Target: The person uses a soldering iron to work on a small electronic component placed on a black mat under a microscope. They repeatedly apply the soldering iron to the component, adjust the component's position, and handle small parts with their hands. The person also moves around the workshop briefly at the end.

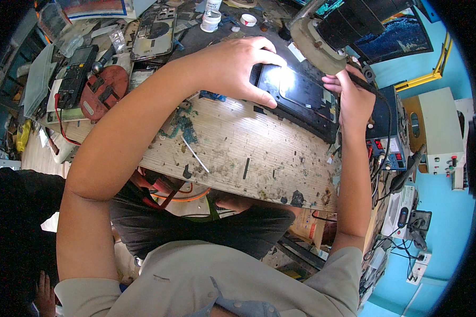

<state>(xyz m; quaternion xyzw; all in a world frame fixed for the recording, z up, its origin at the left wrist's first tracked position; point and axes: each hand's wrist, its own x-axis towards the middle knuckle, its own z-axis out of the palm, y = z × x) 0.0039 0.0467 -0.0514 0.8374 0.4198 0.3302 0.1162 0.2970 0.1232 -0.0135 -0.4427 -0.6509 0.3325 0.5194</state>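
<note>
My left hand (251, 66) spans the left end of a black, flat phone-like device (293, 87), its thumb on the near edge and its fingers at the far one. Bright light glares off the device's upper face. Beneath it lies a black pad or holder (314, 131) on the wooden bench. At the device's right end, my right hand (356, 100) is closed in a pinch around a slim dark handle (360, 82) with a cable trailing to the right. The tip of that handle is hidden behind a microscope-like head (317, 45) hanging over the device.
A white stick (195, 154) and circuit board scraps (182, 127) lie on the bench (232, 153). Left stand a multimeter (82, 71), a red round holder (106, 92) and an opened phone housing (154, 34). White tubs (210, 20) are behind; a power supply (388, 150) is right. Another person's hand (45, 296) shows lower left.
</note>
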